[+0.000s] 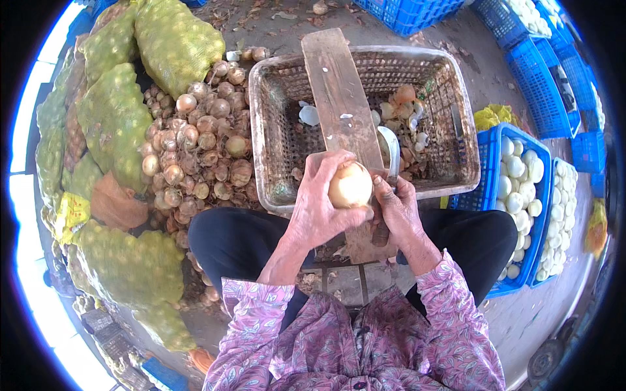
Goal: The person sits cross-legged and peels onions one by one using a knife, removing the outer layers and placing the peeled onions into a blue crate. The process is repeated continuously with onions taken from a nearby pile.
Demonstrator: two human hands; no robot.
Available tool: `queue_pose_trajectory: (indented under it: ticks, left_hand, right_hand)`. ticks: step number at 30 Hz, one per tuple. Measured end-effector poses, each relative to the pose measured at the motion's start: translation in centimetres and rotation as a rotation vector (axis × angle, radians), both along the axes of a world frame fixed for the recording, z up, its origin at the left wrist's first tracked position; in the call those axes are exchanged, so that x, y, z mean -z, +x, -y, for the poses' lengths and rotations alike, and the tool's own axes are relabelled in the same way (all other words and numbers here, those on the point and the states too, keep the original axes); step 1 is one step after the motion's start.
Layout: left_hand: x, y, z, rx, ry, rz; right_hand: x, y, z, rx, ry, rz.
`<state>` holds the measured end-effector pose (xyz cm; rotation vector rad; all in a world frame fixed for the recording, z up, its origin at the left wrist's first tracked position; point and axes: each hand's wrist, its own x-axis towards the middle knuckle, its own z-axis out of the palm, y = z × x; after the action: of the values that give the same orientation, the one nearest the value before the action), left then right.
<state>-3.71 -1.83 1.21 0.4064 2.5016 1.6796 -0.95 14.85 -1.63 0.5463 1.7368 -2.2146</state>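
Note:
My left hand (pixel 318 195) is wrapped round a pale yellow onion (pixel 350 185), thumb below it and fingers over its top. Close on its right, my right hand (pixel 398 205) grips a knife with a curved blade (pixel 391 152), the blade pointing away from me. Most of the knife's handle is hidden by the fingers. Under both hands a wooden board (pixel 337 93) lies across a worn, dirty plastic crate (pixel 279 63). Onion skins and trimmings (pixel 403 110) lie in the crate to the right of the board, and a white piece of onion (pixel 308 115) lies to its left.
Left of the crate is a heap of unpeeled onions (pixel 195 141), with filled green mesh sacks (pixel 176 46) behind and beside it. At my right stands a blue crate (pixel 481 161) of peeled onions (pixel 518 166). More blue crates (pixel 540 88) line the far right.

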Motion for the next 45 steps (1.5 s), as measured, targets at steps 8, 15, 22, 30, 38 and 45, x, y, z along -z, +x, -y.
queue_pose_trajectory:
  ticks: [8, 15, 22, 30, 38, 45]
  left_hand:
    - [6.5, 0.7, 0.9, -0.053, 0.145, 0.197]
    - [6.1, 0.3, 0.5, 0.004, -0.040, 0.043]
    - [5.3, 0.1, 1.0, -0.081, 0.096, 0.144]
    - [6.0, -0.2, 0.6, -0.098, -0.009, 0.058]
    - [5.5, -0.5, 0.5, -0.099, -0.021, 0.055]
    - [5.9, -0.5, 1.0, -0.089, 0.034, 0.016]
  right_hand:
    - [1.6, 3.8, -2.2, -0.327, 0.535, -0.063]
    - [1.5, 1.2, 0.6, -0.028, 0.367, -0.206]
    - [2.5, -4.0, -2.0, -0.127, 0.864, -0.243]
    - [2.2, 3.1, 0.3, -0.302, 0.647, -0.301]
    - [3.5, 1.5, 1.1, -0.405, 0.783, -0.349]
    - [3.5, -0.5, 1.2, -0.566, 1.037, -0.376]
